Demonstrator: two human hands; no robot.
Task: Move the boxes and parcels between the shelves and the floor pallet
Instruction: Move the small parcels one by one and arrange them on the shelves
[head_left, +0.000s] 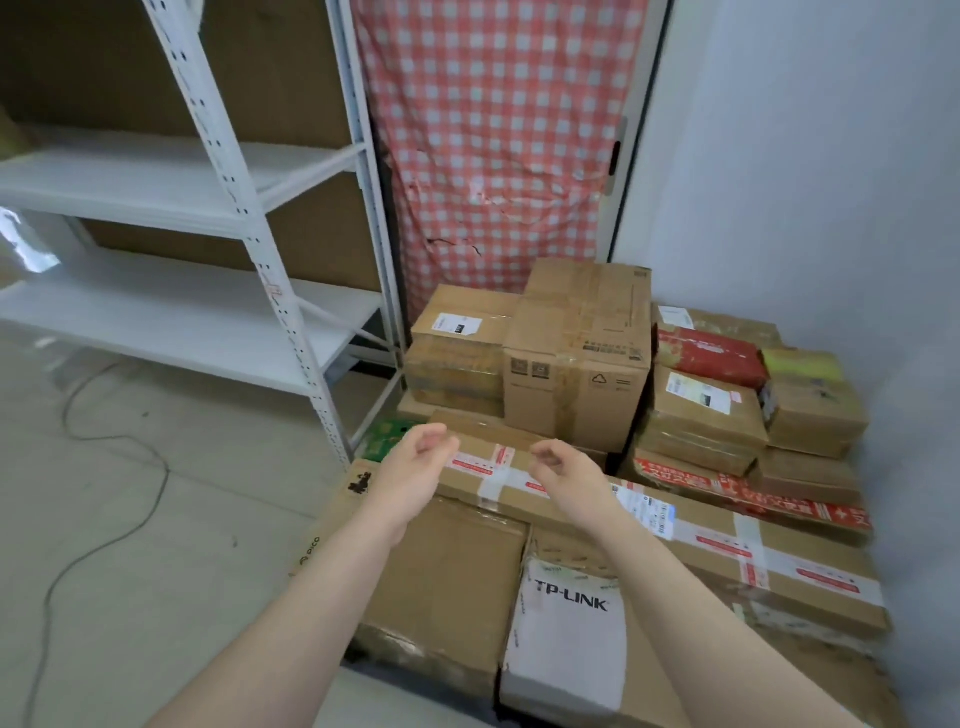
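left hand (415, 467): fingers loosely curled, holding nothing, above long taped box (701, 540) | right hand (566, 473): same, above it | stacked boxes (576, 353): behind long taped box | shelves (171, 322): to its left

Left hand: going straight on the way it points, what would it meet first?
Probably the long taped box, just ahead of and below the left hand; depth is unclear.

Both bare forearms stretched forward, left hand (415, 465) and right hand (563, 467) loosely curled, holding nothing
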